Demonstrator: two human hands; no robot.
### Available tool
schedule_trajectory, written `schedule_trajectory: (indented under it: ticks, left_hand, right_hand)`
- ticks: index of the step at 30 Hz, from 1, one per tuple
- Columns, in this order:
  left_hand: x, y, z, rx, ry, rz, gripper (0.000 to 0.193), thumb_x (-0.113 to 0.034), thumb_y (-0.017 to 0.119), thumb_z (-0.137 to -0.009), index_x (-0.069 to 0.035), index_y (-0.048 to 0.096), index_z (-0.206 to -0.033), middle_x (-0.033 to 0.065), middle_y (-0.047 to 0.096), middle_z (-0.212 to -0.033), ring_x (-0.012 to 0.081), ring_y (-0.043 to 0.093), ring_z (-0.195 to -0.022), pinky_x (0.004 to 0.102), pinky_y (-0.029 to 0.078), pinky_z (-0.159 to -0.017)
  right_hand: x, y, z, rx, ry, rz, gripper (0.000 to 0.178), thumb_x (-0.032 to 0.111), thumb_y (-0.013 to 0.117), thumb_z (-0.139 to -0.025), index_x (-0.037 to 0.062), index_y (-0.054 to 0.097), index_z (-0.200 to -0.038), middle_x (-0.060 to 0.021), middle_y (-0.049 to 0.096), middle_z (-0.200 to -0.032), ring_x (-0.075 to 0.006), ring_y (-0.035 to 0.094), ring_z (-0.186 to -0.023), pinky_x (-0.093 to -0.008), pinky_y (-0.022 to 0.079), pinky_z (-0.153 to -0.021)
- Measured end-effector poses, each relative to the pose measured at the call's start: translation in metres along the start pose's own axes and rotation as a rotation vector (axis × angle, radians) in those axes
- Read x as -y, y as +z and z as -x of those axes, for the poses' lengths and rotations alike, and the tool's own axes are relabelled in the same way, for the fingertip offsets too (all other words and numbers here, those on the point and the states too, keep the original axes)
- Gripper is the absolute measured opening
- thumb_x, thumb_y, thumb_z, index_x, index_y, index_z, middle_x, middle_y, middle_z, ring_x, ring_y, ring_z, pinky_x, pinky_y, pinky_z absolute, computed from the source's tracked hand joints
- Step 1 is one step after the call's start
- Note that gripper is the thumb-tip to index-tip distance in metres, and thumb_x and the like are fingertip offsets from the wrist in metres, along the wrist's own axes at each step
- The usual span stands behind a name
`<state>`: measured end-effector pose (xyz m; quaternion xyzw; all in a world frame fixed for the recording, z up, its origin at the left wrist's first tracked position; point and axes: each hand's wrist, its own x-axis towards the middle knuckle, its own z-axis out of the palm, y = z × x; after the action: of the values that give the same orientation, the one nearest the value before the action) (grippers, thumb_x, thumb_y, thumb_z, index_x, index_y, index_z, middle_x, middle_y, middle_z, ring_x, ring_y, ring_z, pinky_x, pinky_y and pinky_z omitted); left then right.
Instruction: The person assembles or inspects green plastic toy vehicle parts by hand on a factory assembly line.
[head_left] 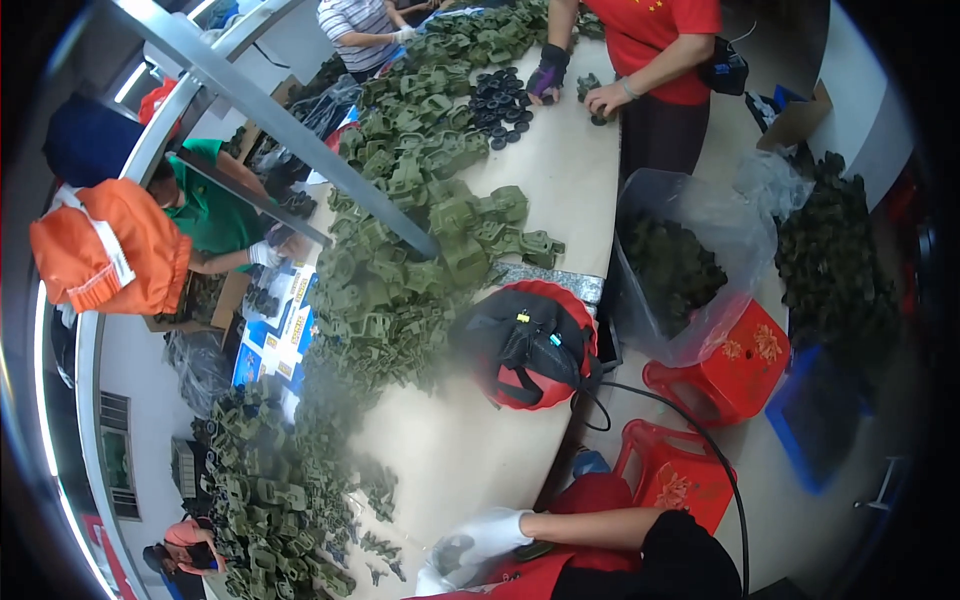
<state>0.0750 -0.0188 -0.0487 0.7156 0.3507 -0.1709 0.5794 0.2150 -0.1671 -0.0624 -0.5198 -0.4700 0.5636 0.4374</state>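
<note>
At the lower edge, my right hand (493,536) wears a white glove and reaches in from the right, over a red garment. Its fingers curl inward, and what they hold is too blurred to name. My left hand (436,580), gloved in white too, is close against it at the table edge; its fingers are mostly cut off and hidden. A dark green piece (535,550) shows just under my right wrist. Small olive-green plastic parts (380,548) lie on the table just beyond my hands, beside a larger heap of green moulded parts (265,500).
A black and red bag (535,345) sits on the table's right edge, a black cable (690,410) hanging beside it. Red stools (735,365) and a plastic-lined bin (650,300) stand to the right. Metal posts (330,160) cross the heaps. Co-workers handle parts across the table.
</note>
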Motion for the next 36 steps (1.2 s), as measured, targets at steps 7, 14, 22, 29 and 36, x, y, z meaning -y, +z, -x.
schedule_trajectory:
  ticks: [7, 14, 22, 29, 36]
  left_hand:
    - [0.034, 0.005, 0.008, 0.038, -0.032, -0.059, 0.065, -0.007, 0.079, -0.069, -0.001, 0.05, -0.127, 0.0137, 0.062, -0.112, 0.0233, 0.061, -0.103, 0.0367, 0.051, -0.089]
    - [0.092, 0.006, -0.012, 0.092, 0.085, -0.149, 0.074, -0.013, 0.081, -0.071, -0.008, 0.044, -0.136, 0.0127, 0.061, -0.117, 0.0264, 0.059, -0.108, 0.0433, 0.048, -0.094]
    - [0.021, 0.028, -0.018, -0.018, 0.204, -0.05, 0.082, -0.015, 0.082, -0.073, -0.011, 0.039, -0.143, 0.0149, 0.058, -0.12, 0.0272, 0.057, -0.11, 0.0465, 0.048, -0.094]
    - [-0.041, 0.012, -0.01, -0.186, -0.077, 0.244, 0.084, -0.002, 0.08, -0.071, -0.007, 0.037, -0.143, 0.0167, 0.058, -0.119, 0.022, 0.06, -0.102, 0.0399, 0.056, -0.083]
    - [0.029, -0.004, -0.04, -0.165, 0.17, 0.257, 0.081, -0.014, 0.072, -0.082, -0.01, 0.024, -0.148, 0.0119, 0.058, -0.121, 0.0205, 0.059, -0.106, 0.027, 0.051, -0.087]
  right_hand:
    - [-0.008, -0.015, 0.032, -0.163, -0.125, 0.016, 0.046, 0.04, 0.073, -0.075, 0.0176, 0.062, -0.114, -0.005, 0.07, -0.085, -0.0154, 0.065, -0.066, -0.0289, 0.049, -0.063]
    - [-0.001, -0.025, 0.029, 0.01, 0.039, -0.039, 0.072, 0.037, 0.077, -0.071, 0.0167, 0.049, -0.134, -0.0133, 0.061, -0.122, -0.0312, 0.059, -0.109, -0.0355, 0.044, -0.092]
    - [0.03, -0.081, 0.035, 0.052, 0.091, 0.316, 0.092, 0.035, 0.08, -0.066, 0.0171, 0.035, -0.144, -0.0216, 0.056, -0.125, -0.0365, 0.056, -0.112, -0.0387, 0.044, -0.095]
    - [0.024, -0.081, -0.014, 0.111, 0.2, 0.383, 0.074, 0.047, 0.074, -0.07, 0.0066, 0.049, -0.127, -0.018, 0.064, -0.111, -0.0363, 0.061, -0.101, -0.0408, 0.048, -0.086]
    - [0.017, -0.082, -0.049, 0.189, 0.138, 0.38, 0.068, 0.044, 0.074, -0.073, 0.015, 0.051, -0.13, -0.0175, 0.063, -0.115, -0.0368, 0.06, -0.104, -0.0409, 0.047, -0.086]
